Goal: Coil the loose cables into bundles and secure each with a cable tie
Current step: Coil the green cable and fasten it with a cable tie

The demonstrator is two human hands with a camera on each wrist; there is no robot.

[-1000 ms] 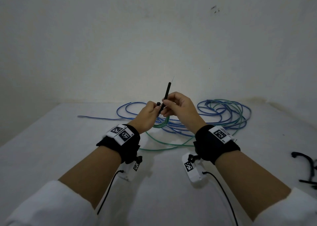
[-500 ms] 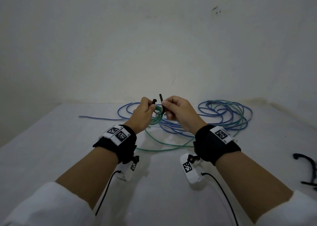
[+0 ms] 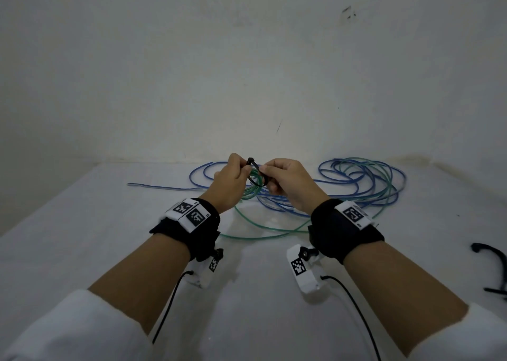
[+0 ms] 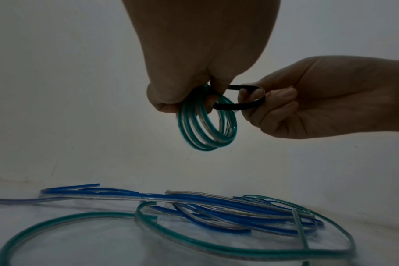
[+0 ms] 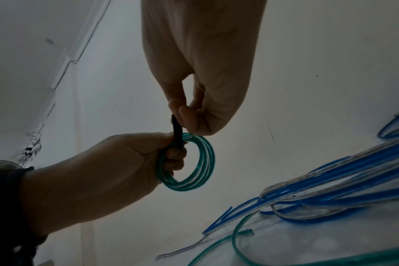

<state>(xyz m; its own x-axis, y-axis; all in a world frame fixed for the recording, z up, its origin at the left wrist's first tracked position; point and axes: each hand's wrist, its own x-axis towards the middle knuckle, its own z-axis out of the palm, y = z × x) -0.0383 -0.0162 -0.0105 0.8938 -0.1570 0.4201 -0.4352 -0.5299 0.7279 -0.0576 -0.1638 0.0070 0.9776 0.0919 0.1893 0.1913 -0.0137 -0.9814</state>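
Fingertips [image 4: 251, 93] of the right hand [image 3: 290, 185] are pinching the black cable tie [image 4: 239, 106], which is bent into an open loop through the small green coil [image 4: 207, 124]. Left hand [image 3: 227, 185] has its fingers curled around the top of that coil, with a finger poked through the ring, holding it up in the air above the table [image 3: 82, 251]. In the head view the tie's little square head [image 3: 250, 159] sticks up between the two hands, so I'd say the tail isn't threaded in yet, though I can't quite tell from these angles.

Handling-wise, my guess: the coil is light but springy, plastic-jacketed wire that wants to unwind the second you loosen up, so keep the grip right where the turns stack, next to the tie. The jacket looks smooth and probably a bit slippery. The tie is thin, stiff-ish nylon, best held near the tip for feeding and near the head for steadying.

Further out, the rest of the green cable [image 4: 57, 221] trails down onto the table and runs into the loose blue cables [image 3: 356, 179], still a tangled heap by the wall. More black cable ties [image 3: 493, 264] sit at the right edge.

No containers anywhere that I can see, everything's just lying on the bare surface.
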